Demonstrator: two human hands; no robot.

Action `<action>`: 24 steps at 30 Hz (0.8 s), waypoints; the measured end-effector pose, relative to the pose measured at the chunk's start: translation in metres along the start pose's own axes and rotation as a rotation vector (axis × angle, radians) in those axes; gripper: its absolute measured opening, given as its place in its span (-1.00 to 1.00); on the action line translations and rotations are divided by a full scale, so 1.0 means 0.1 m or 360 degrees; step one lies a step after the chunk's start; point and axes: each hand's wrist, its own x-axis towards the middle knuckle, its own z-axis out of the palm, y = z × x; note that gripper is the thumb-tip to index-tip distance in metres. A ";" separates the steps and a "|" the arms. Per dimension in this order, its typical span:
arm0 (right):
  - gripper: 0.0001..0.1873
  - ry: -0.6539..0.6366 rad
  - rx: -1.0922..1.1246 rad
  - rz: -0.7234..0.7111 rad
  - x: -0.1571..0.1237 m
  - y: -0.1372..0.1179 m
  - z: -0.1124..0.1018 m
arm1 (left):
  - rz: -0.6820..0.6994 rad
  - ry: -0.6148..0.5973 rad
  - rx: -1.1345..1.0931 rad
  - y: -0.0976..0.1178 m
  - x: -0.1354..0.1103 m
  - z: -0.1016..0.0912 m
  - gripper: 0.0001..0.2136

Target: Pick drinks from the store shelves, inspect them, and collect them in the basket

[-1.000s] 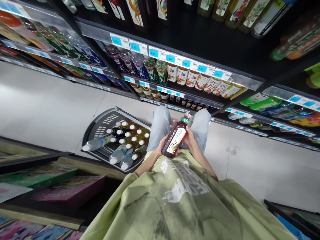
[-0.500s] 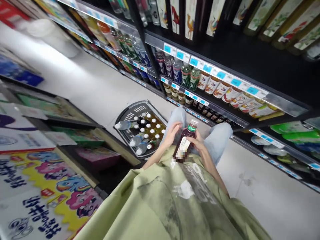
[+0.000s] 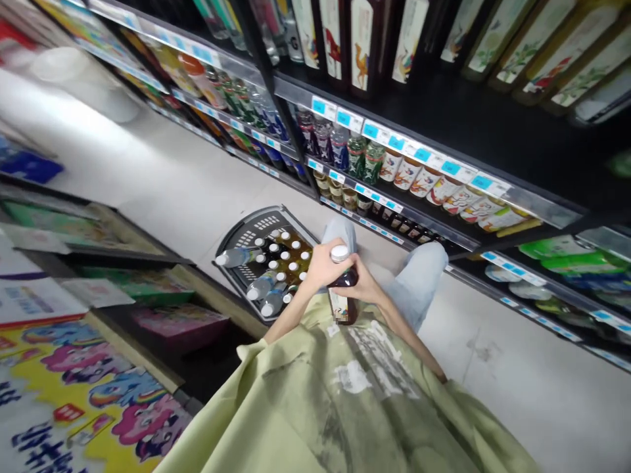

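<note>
Dark juice bottle (image 3: 340, 303) held in front of the pale green shirt (image 3: 296, 387), cap end up, base close to the cloth. Left hand (image 3: 323, 268) curled round the neck, just under the white cap (image 3: 339, 252); right hand (image 3: 365, 284) wrapped about the shoulder, probably to share weight and steady it. Shopping basket (image 3: 240, 234) on the floor, left, presumably for easy reach (white-capped bottles (image 3: 293, 267) mostly upright inside, packed close, likely propping each other). Drinks shelf (image 3: 444, 112) on the far side.

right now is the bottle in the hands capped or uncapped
Capped: a white cap tops the dark bottle; whether it's loosened, cannot tell.
</note>
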 end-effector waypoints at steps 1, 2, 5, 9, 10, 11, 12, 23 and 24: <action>-0.11 0.0008 -0.0022 -0.0053 -0.02 0.00 0.02 | -0.0009 0.0062 0.0016 0.02 -0.04 -0.01 -0.74; -0.11 0.0017 -0.0079 -0.0105 -0.05 0.00 0.04 | -0.0015 0.0122 0.0055 0.03 -0.08 -0.03 -0.74; -0.13 0.0023 -0.0343 -0.0050 -0.16 0.07 0.08 | -0.0002 0.0279 0.0287 0.02 -0.22 -0.09 -0.74; -0.10 0.0115 -0.0480 0.0103 -0.37 0.34 0.05 | -0.0026 0.0392 0.0554 -0.03 -0.40 -0.21 -0.71; -0.09 0.0147 -0.0439 0.0095 -0.43 0.43 0.02 | -0.0055 0.0419 0.0588 -0.04 -0.44 -0.24 -0.72; -0.10 0.0171 -0.0389 0.0091 -0.50 0.51 -0.02 | -0.0081 0.0455 0.0609 -0.05 -0.49 -0.28 -0.72; -0.13 0.0181 -0.0336 0.0104 -0.57 0.60 -0.06 | -0.0103 0.0497 0.0621 -0.05 -0.53 -0.32 -0.72; -0.68 0.0840 -0.0510 0.0108 -1.05 0.58 -0.74 | -0.0298 0.1009 0.0829 -0.22 -0.56 -0.93 -0.65; -0.68 0.0910 -0.0597 0.0073 -1.06 0.56 -0.83 | -0.0324 0.1028 0.0873 -0.28 -0.53 -0.99 -0.66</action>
